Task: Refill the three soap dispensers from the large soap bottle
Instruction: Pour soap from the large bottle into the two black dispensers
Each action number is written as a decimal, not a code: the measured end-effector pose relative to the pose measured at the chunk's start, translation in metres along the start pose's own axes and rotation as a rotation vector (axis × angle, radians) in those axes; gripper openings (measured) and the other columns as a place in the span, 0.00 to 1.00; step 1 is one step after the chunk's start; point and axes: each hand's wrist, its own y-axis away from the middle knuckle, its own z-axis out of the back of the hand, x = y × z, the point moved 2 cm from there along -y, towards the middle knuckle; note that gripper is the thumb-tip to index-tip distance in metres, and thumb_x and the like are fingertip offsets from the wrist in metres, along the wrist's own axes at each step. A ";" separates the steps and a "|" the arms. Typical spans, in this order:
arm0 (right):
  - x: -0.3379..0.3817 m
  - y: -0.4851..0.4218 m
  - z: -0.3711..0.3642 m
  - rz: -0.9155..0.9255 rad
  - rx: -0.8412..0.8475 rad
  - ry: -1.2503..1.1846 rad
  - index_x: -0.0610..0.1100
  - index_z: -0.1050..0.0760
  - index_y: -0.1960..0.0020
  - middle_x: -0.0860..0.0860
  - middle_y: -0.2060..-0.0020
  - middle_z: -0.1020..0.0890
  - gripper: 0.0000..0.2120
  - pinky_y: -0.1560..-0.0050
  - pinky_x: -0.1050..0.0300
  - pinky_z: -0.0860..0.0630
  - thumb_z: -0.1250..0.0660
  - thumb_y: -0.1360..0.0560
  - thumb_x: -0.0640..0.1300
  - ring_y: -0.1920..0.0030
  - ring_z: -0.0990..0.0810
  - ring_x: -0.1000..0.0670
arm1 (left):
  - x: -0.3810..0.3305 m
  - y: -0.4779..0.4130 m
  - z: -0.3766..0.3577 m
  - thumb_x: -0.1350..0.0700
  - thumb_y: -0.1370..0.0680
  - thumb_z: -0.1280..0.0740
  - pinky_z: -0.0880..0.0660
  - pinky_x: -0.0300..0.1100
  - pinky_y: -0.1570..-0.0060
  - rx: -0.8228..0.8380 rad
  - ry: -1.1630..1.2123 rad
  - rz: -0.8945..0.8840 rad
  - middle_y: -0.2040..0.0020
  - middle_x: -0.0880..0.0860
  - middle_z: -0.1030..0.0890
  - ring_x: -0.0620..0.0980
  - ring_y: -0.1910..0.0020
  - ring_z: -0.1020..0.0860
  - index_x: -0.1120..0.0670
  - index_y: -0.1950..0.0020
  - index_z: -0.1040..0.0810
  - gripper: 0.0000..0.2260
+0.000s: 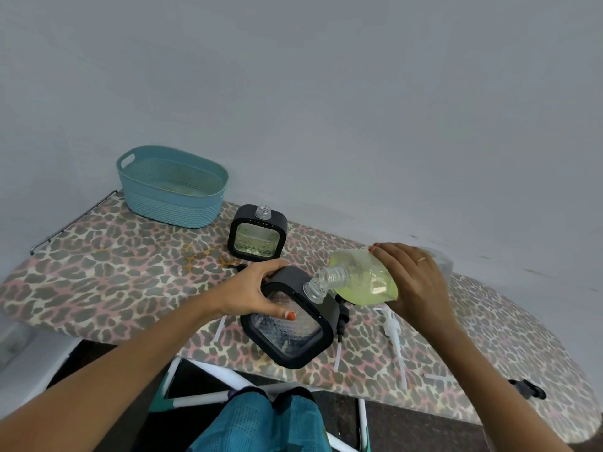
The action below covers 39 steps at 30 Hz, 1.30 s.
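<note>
Left hand (254, 293): grasping the dispenser (293, 334), fingers over its black frame and thumb on the clear front panel. The dispenser is tilted, neck pointing up and to the right, lower corner on the surface (114, 272). Cap off.

Right hand (414, 282): grasping the bottle (365, 278) round its body. The bottle lies tipped to the left, with yellow-green soap pooled along its lower side. Its open threaded mouth sits at the dispenser's open neck; whether the two touch cannot be told. No soap can be made out passing between them.

Second dispenser (257, 236): upright on the surface behind the left hand, apart from it, cap off, greenish liquid in its lower part.

Black pump (342, 316): lying just beside the held dispenser, on its right. White pump (393, 324): lying below the right hand, tube toward the near edge. Second black pump (527, 389): at the near right edge, well apart.

Basket (173, 190): teal, at the far left corner, near the wall.
</note>
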 end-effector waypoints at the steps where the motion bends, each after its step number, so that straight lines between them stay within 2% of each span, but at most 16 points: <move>1: 0.000 0.000 0.001 0.002 -0.004 0.003 0.43 0.32 0.40 0.45 0.49 0.17 0.38 0.53 0.50 0.23 0.17 0.46 0.42 0.48 0.22 0.45 | 0.000 0.000 0.000 0.53 0.38 0.22 0.31 0.26 0.49 -0.004 -0.005 0.005 0.49 0.40 0.22 0.33 0.48 0.24 0.45 0.46 0.29 0.24; 3: -0.001 -0.001 0.002 0.003 -0.010 0.007 0.43 0.32 0.41 0.44 0.49 0.17 0.37 0.53 0.49 0.23 0.17 0.45 0.43 0.49 0.19 0.43 | 0.000 0.000 -0.001 0.55 0.37 0.22 0.31 0.26 0.49 -0.001 -0.003 0.003 0.51 0.38 0.22 0.32 0.49 0.24 0.44 0.48 0.29 0.23; 7: -0.002 -0.002 0.003 -0.001 -0.022 0.012 0.43 0.32 0.41 0.44 0.49 0.17 0.37 0.52 0.51 0.25 0.18 0.44 0.41 0.46 0.25 0.46 | -0.002 0.002 -0.002 0.42 0.44 0.22 0.29 0.27 0.49 0.003 0.019 -0.026 0.50 0.41 0.21 0.37 0.47 0.23 0.45 0.47 0.27 0.29; 11: -0.004 -0.001 0.004 -0.011 -0.019 0.028 0.44 0.32 0.40 0.44 0.49 0.17 0.37 0.51 0.51 0.29 0.18 0.45 0.41 0.46 0.26 0.46 | 0.001 0.001 -0.002 0.42 0.44 0.22 0.29 0.27 0.48 0.002 0.022 -0.025 0.48 0.43 0.21 0.37 0.47 0.23 0.45 0.46 0.28 0.30; 14: -0.005 -0.002 0.005 -0.012 -0.021 0.023 0.43 0.32 0.40 0.44 0.49 0.17 0.37 0.50 0.52 0.31 0.18 0.45 0.41 0.46 0.27 0.47 | 0.003 0.001 -0.002 0.37 0.46 0.24 0.30 0.26 0.48 0.000 0.017 -0.017 0.47 0.42 0.22 0.35 0.46 0.24 0.45 0.45 0.29 0.33; 19: -0.005 -0.003 0.007 -0.005 -0.017 0.025 0.43 0.32 0.41 0.43 0.49 0.17 0.39 0.49 0.53 0.33 0.17 0.47 0.40 0.46 0.28 0.47 | 0.002 0.002 -0.003 0.39 0.44 0.24 0.29 0.27 0.48 -0.004 0.029 -0.025 0.49 0.42 0.21 0.36 0.48 0.23 0.46 0.46 0.28 0.30; 22: -0.006 -0.003 0.007 -0.006 -0.009 0.030 0.43 0.32 0.40 0.44 0.49 0.17 0.39 0.49 0.52 0.31 0.17 0.47 0.40 0.46 0.28 0.47 | 0.001 0.001 -0.004 0.51 0.39 0.23 0.29 0.26 0.51 -0.005 0.026 -0.027 0.50 0.44 0.21 0.35 0.50 0.23 0.47 0.47 0.28 0.24; 25: -0.006 -0.003 0.008 -0.002 -0.012 0.030 0.43 0.32 0.41 0.44 0.49 0.17 0.39 0.50 0.52 0.29 0.17 0.47 0.41 0.46 0.27 0.47 | 0.001 0.001 -0.004 0.49 0.41 0.23 0.29 0.26 0.51 -0.002 0.018 -0.038 0.53 0.42 0.20 0.35 0.51 0.22 0.48 0.48 0.27 0.24; 27: -0.007 -0.003 0.008 -0.002 -0.013 0.029 0.43 0.32 0.41 0.44 0.49 0.17 0.39 0.50 0.52 0.30 0.17 0.47 0.42 0.46 0.27 0.47 | 0.003 0.000 -0.004 0.56 0.38 0.22 0.29 0.26 0.52 -0.001 0.012 -0.031 0.54 0.39 0.19 0.36 0.51 0.22 0.49 0.48 0.27 0.23; 29: -0.008 -0.003 0.008 -0.005 -0.010 0.026 0.43 0.32 0.41 0.44 0.49 0.17 0.39 0.49 0.52 0.31 0.17 0.47 0.41 0.46 0.27 0.47 | 0.006 -0.001 -0.004 0.60 0.36 0.23 0.28 0.27 0.52 -0.005 0.018 -0.033 0.52 0.43 0.19 0.37 0.50 0.22 0.52 0.46 0.27 0.22; 31: -0.009 -0.003 0.008 -0.007 -0.009 0.027 0.43 0.32 0.40 0.44 0.49 0.18 0.39 0.50 0.51 0.29 0.17 0.46 0.41 0.46 0.27 0.47 | 0.006 0.000 -0.004 0.55 0.38 0.23 0.28 0.28 0.51 -0.010 0.030 -0.045 0.51 0.46 0.20 0.39 0.49 0.22 0.53 0.45 0.26 0.24; 33: -0.009 -0.003 0.009 -0.009 -0.006 0.031 0.44 0.32 0.40 0.44 0.48 0.18 0.38 0.52 0.51 0.26 0.18 0.45 0.41 0.46 0.27 0.47 | 0.006 0.001 -0.003 0.51 0.40 0.24 0.28 0.28 0.51 -0.016 0.037 -0.042 0.52 0.43 0.19 0.39 0.49 0.22 0.52 0.46 0.26 0.25; 37: -0.009 -0.003 0.011 -0.017 -0.015 0.028 0.44 0.32 0.40 0.44 0.48 0.18 0.37 0.50 0.50 0.28 0.18 0.44 0.40 0.46 0.27 0.47 | 0.009 -0.001 -0.004 0.61 0.36 0.23 0.28 0.28 0.51 -0.017 0.017 -0.038 0.52 0.46 0.19 0.39 0.49 0.22 0.55 0.45 0.27 0.23; 39: -0.010 -0.004 0.011 -0.019 -0.013 0.028 0.44 0.32 0.40 0.44 0.48 0.18 0.37 0.51 0.50 0.27 0.18 0.45 0.39 0.46 0.27 0.47 | 0.009 -0.001 -0.004 0.57 0.38 0.22 0.28 0.28 0.51 -0.013 0.028 -0.047 0.52 0.44 0.19 0.39 0.49 0.22 0.54 0.45 0.27 0.24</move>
